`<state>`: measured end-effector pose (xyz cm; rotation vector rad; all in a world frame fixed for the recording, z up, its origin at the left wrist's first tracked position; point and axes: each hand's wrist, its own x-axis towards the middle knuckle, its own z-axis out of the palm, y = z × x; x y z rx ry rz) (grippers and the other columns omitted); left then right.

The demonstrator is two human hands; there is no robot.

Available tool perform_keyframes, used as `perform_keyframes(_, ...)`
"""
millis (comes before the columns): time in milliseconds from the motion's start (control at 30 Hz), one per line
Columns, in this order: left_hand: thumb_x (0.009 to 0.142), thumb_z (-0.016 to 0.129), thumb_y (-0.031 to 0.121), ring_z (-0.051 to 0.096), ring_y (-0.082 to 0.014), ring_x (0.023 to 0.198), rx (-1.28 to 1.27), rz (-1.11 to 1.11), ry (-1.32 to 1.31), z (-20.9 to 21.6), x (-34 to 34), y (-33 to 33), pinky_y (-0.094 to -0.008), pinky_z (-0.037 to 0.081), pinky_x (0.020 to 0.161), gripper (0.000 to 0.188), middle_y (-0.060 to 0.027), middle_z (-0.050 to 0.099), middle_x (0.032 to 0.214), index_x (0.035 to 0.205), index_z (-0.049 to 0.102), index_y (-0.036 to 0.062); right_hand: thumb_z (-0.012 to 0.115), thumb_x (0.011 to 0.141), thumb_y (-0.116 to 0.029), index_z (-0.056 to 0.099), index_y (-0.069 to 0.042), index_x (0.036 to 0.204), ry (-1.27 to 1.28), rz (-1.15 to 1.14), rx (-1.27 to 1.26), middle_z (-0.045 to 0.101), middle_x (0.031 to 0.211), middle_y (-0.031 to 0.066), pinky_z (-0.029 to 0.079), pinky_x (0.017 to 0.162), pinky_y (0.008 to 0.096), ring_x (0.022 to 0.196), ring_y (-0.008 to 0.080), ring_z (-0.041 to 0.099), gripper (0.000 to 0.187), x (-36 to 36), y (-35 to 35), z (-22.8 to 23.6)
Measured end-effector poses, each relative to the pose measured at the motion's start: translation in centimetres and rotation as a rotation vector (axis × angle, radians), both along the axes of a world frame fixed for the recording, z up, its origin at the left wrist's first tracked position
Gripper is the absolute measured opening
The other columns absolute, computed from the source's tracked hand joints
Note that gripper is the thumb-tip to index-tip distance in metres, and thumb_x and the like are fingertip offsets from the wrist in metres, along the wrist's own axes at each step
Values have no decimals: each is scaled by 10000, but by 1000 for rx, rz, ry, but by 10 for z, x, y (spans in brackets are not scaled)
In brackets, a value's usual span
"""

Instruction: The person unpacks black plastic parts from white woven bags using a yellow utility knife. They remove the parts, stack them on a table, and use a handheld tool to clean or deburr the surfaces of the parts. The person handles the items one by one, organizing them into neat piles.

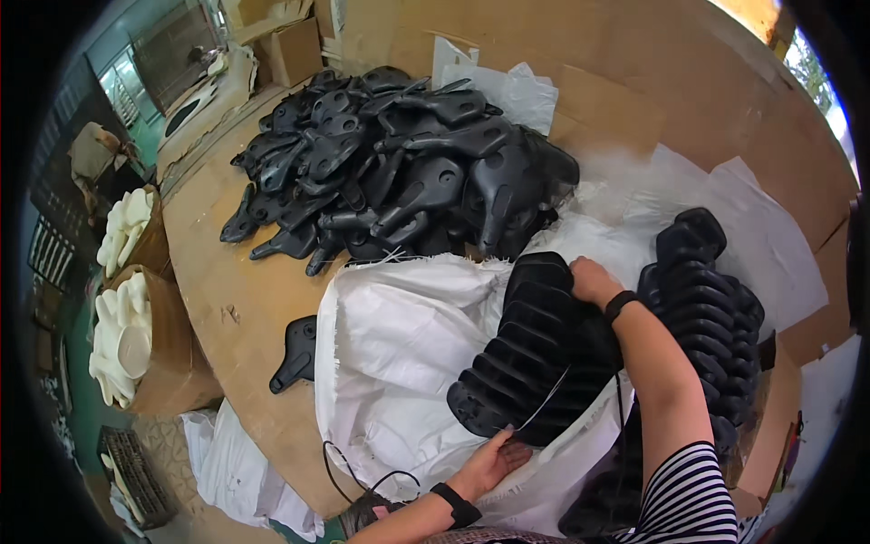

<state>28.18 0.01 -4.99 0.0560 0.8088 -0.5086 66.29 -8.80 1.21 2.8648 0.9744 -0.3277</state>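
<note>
From where I stand: a person at a brown, board-topped counter point(245, 299), both bare hands on a long row of nested, black, moulded plastic-looking pieces point(535, 344). The row lies aslant inside the open mouth of a large white woven sack point(390, 317).

Right hand point(595, 283): grip curled around the row's upper right edge, grasping it there. Left hand point(494, 462): palm turned up, at the row's lower end, thumb close by the tip of a thin pale strip point(548, 396) lying across the pieces. Cannot tell whether that grip pinches the strip or merely rests against the end piece.

Risks, as I judge them. The hold looks uneven: firm at the top, uncertain below. If the row is tipped without support under the low end, pieces could slide apart and drop out of line. The sack's rim is floppy and frayed; it could fold in under the row, or catch on an edge. The strip could slip loose if pulled off-line.

Nearby: a second black nested row point(698, 308) lies close to the right forearm, so an elbow swung wide could knock it. A big jumbled heap of loose black pieces point(408, 163) sits just behind the sack; a hard tug on the cloth might disturb it.
</note>
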Motion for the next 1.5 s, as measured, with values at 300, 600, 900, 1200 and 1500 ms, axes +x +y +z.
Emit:
perform_keyframes(300,815,667,516,499,-270,1078,64,-28,-48,-12,1,2,-427,398,974,577,-123,536,1135,1149,524,67,653,666,-247,551,-67,1256,393,-11,-281,590,1182,206,473,922,408,1058,364,585,625,19,5,26)
perform_keyframes(600,820,627,567,427,-334,1187,122,-11,-86,-18,2,0,-468,298,1063,740,-142,468,1268,1306,425,47,695,650,-339,668,-65,1046,37,180,-300,620,1104,166,466,930,407,1059,343,553,482,19,-14,0)
perform_keyframes(900,832,602,574,451,-382,1186,30,86,-132,-11,-2,3,-505,339,1028,732,-132,435,1327,1322,410,66,726,636,-333,625,-108,1132,377,153,-177,651,1064,179,485,872,404,1027,344,596,554,8,-4,23)
perform_keyframes(1200,861,624,449,550,-364,1052,-86,310,-320,-27,-21,-9,-580,413,954,552,-125,577,1160,1243,510,67,648,623,-185,666,-9,848,48,330,-334,661,895,210,506,805,424,889,366,632,286,-89,22,68)
perform_keyframes(1500,956,515,209,544,-208,1127,717,560,-661,135,-97,178,-334,442,974,370,-68,558,1254,1276,495,22,649,641,-114,556,-18,1036,-17,92,647,637,865,222,498,737,458,848,407,610,418,-223,99,138)
